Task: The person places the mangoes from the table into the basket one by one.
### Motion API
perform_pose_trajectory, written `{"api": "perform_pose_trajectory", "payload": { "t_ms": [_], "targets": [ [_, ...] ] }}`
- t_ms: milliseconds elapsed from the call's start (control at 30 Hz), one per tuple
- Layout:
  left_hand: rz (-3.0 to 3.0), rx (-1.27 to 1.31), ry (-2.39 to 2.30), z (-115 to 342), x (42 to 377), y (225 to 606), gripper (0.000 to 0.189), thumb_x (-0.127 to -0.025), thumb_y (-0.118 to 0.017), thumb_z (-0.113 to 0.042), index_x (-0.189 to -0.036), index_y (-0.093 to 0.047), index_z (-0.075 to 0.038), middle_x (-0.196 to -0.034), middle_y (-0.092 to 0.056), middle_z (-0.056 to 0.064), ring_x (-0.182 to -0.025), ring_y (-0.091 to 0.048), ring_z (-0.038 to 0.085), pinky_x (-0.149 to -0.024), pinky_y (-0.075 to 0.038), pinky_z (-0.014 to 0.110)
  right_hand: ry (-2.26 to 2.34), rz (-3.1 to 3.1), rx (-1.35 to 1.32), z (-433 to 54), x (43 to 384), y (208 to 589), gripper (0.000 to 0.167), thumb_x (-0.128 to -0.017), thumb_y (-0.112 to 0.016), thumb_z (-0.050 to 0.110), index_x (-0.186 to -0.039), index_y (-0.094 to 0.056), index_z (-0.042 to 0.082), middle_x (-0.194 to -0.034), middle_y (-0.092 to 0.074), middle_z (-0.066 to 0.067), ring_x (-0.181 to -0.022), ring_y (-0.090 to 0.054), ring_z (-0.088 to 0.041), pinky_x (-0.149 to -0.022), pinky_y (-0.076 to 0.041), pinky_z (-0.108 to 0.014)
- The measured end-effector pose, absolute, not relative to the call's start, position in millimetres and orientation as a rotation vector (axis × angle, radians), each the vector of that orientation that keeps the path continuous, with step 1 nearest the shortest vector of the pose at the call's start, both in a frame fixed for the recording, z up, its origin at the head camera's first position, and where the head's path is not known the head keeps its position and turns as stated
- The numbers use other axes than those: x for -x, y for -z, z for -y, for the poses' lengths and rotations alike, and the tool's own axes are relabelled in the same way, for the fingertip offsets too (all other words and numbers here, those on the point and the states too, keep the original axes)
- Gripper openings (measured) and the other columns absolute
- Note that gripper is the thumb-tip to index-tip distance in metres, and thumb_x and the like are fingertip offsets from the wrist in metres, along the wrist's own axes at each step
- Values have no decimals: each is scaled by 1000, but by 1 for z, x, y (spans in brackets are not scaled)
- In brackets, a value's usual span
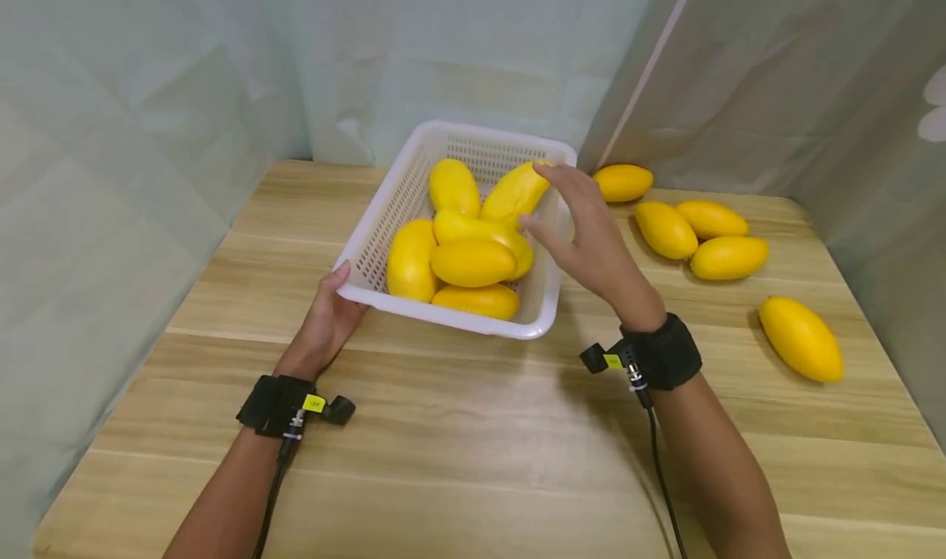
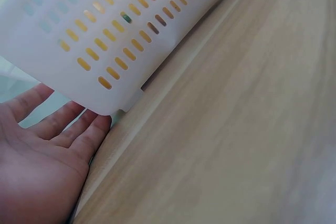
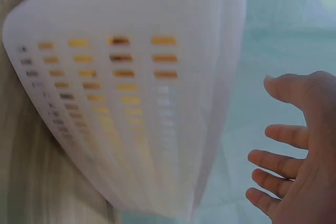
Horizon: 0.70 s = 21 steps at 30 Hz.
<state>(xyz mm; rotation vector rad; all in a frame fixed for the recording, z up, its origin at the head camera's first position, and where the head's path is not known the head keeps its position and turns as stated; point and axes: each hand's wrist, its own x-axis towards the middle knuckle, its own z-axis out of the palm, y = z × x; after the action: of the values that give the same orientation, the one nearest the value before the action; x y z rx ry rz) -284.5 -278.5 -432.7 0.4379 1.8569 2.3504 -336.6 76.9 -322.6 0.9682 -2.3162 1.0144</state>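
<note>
Pale curtains (image 1: 473, 66) hang along the left, far and right of a wood-grained table (image 1: 473, 428), with the action at the far middle. Right hand (image 1: 591, 231) first: fingers spread, nothing in them, hovering by the basket's right rim, near the far-right mango (image 1: 513, 194) inside. Left hand (image 1: 325, 321) is the anchor, thumb at the rim, fingers underneath, clamped on the near-left corner of the white plastic basket (image 1: 547, 313). Six yellow mangoes in there, and the top mango (image 1: 473, 262) rides on its near neighbours! Outward to the right: a lone mango (image 1: 623, 183) far back by the curtain, a bunched trio (image 1: 663, 229) a little nearer, and one nearest mango (image 1: 801, 339) out on its own. Good handling here, I'd judge, wants that left hand steady, because a lopsided load could tip the basket; take the right hand over the rim with room to spare, cup any smooth fruit round its fat middle, and lower it rather than drop it. Watch that top one; it looks likeliest to roll.
</note>
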Motion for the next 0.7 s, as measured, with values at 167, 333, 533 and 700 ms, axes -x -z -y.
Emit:
{"api": "perform_pose_trajectory", "payload": {
  "t_ms": [167, 333, 533, 700],
  "targets": [
    [-1860, -456, -2354, 280, 284, 432, 49, -97, -24, -40, -144, -21, -29, -146, -17, 3, -125, -23, 28, -101, -20, 40, -1041, 2375, -855, -93, 344, 318, 58, -86, -63, 25, -137, -39, 12, -137, -37, 0, -128, -19, -11, -101, -17, -34],
    [-1864, -444, -2344, 281, 283, 433, 49, -96, -24, -41, -144, -21, -29, -146, -17, 3, -125, -23, 28, -100, -21, 40, -1054, 2446, -696, -114, 350, 319, 57, -87, -61, 26, -138, -37, 17, -138, -35, 4, -129, -17, -11, -101, -13, -32],
    [-1860, -453, -2355, 280, 283, 432, 49, -97, -24, -41, -144, -21, -28, -146, -17, 3, -126, -23, 28, -101, -20, 40, -1071, 2481, -623, -133, 359, 322, 56, -88, -60, 26, -138, -37, 19, -137, -37, 5, -128, -18, -9, -101, -11, -29],
    [-1858, -459, -2362, 280, 284, 432, 49, -96, -25, -40, -144, -22, -28, -146, -18, 4, -125, -23, 28, -100, -21, 39, -1095, 2535, -575, -147, 363, 322, 57, -89, -57, 29, -140, -33, 21, -141, -31, 6, -129, -15, -9, -101, -10, -29]
  ]
}}
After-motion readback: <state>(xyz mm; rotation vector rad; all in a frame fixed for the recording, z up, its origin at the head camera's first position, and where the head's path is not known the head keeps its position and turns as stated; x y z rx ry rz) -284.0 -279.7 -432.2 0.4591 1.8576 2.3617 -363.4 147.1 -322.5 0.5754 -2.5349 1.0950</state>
